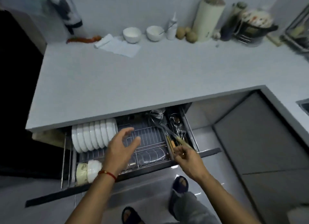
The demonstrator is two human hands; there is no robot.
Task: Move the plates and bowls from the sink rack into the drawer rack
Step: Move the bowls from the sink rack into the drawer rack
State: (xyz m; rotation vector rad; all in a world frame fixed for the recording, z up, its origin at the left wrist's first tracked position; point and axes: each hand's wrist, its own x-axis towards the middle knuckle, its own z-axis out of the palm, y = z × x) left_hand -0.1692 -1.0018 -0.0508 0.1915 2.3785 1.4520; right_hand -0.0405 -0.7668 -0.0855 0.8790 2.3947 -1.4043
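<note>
Plates just left of left grip

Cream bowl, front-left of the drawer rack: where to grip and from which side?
The cream bowl lies on its side, nested against a white bowl on its right. Grip its rim at the top edge, coming from above, thumb on one face and fingers on the other. The neighbouring bowl blocks the right and the drawer rack front blocks the near side. The left hand, open, is nearer.
</note>
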